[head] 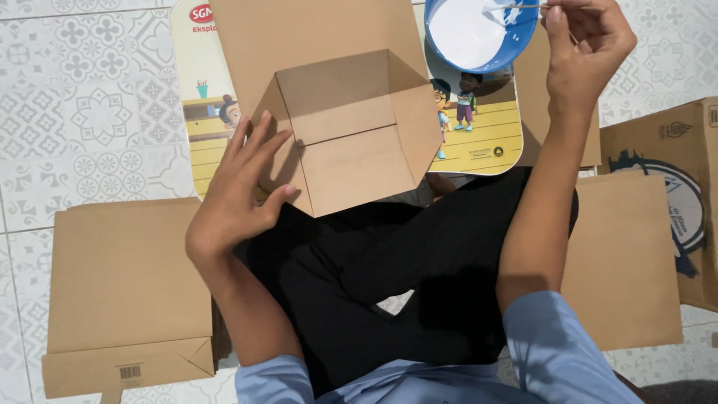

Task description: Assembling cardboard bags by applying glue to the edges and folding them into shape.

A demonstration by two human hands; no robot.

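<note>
Two hands work apart: the left hand point(239, 196) presses flat, fingers spread, against the side of an open brown cardboard box point(351, 127) held over the lap. Far right, the right hand point(587, 45) pinches a thin stick point(516, 7) over a blue bowl point(479, 34) of white paste. Flattened cartons point(123, 288) lie left; a printed brown carton point(684, 198) sits right, on the tiled floor point(90, 112).

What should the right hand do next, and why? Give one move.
Probably carry the thin stick from the blue bowl of white paste to the open brown box: the right hand dips it there while the left hand steadies the box's side.
</note>
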